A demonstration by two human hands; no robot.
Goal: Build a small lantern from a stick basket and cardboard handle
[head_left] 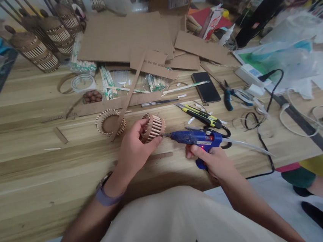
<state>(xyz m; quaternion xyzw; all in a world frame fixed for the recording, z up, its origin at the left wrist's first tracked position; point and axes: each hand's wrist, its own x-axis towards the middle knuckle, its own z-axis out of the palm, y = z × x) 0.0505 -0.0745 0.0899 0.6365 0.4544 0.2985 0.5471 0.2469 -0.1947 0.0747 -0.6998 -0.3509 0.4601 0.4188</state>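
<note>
My left hand [134,148] is closed around a small round cage of thin wooden sticks [153,126], held on its side just above the wooden table [40,163]. My right hand [211,160] grips a blue hot glue gun [197,138]. The gun's nozzle touches the lower right edge of the stick cage. A white glue stick juts out of the gun's back to the right. A second, flatter ring of sticks [109,122] lies on the table just left of the cage, with a long cardboard strip [132,93] leaning across it.
Behind lie a yellow-black utility knife [199,115], black phone [205,87], pliers [227,95], packets of sticks [109,82], a dish of brown beads [92,96], cardboard sheets [125,37] and finished stick lanterns [36,51]. A black cord [262,141] runs off the table's right edge.
</note>
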